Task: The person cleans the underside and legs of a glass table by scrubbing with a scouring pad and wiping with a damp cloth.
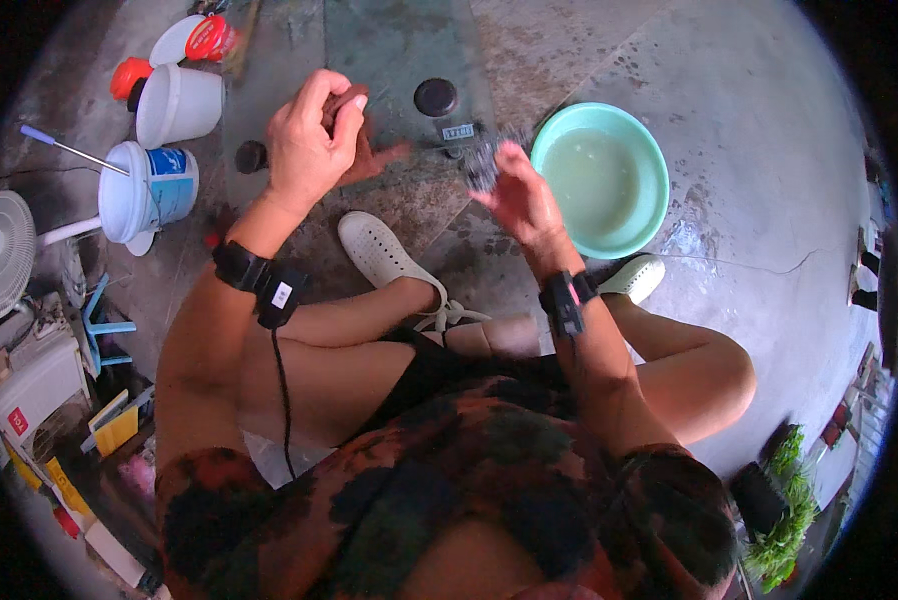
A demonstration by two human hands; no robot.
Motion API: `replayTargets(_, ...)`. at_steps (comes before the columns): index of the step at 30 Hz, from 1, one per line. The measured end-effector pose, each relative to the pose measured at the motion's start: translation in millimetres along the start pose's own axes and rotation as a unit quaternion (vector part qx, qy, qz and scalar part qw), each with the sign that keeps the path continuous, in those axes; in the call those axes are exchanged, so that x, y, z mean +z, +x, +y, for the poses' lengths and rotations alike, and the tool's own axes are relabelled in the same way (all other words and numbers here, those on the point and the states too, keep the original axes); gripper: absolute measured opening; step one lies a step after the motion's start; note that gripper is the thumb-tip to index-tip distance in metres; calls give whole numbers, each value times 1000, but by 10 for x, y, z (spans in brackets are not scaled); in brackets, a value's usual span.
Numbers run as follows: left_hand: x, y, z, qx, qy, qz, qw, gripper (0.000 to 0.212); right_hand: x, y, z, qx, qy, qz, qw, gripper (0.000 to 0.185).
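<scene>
My left hand (310,139) is closed on a reddish-brown cloth (359,154), whose lower part hangs loose beside the palm. My right hand (524,191) holds a blurred, silvery-grey mesh-like thing, perhaps a scouring pad (482,166), between thumb and fingers. Beneath both hands lies a dark glass panel (389,45) with round black parts, one of them a knob-like disc (435,97), and a small label (458,132) bearing writing. Just right of my right hand stands a mint-green plastic basin (655,180) holding cloudy water.
A white bucket (175,105) and a labelled bucket (138,191) stand at the left, near a white fan (0,251). My shoes are close by, one a pale perforated clog (378,244). Green plants (790,517) stand at lower right. A cable hangs from my left wrist.
</scene>
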State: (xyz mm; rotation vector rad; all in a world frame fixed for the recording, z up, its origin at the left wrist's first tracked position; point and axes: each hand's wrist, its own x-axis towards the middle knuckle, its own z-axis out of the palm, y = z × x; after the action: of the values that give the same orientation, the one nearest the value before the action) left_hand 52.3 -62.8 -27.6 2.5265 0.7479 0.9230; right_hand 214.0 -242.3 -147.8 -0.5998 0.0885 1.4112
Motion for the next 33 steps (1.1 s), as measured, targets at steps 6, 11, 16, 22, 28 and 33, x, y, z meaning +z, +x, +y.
replayTargets(6,30,20,28,-6,2,-6,1000,16,376,203,-327,-30,1,-75,997,28)
replayTargets(11,65,28,52,27,28,-2,999,16,479,471,-697,-14,-46,-141,989,37)
replayTargets(16,78,31,65,13,37,-15,999,15,797,740,-769,33,-136,-159,977,47)
replayTargets(22,52,-10,63,-6,11,-23,1000,15,498,700,-885,124,-71,-162,976,71)
replayTargets(28,53,-14,96,-1,17,-19,1000,15,694,817,-855,111,-117,-206,965,86)
replayTargets(33,54,-16,94,-6,-5,-20,1000,15,941,853,-767,122,-177,-209,954,116)
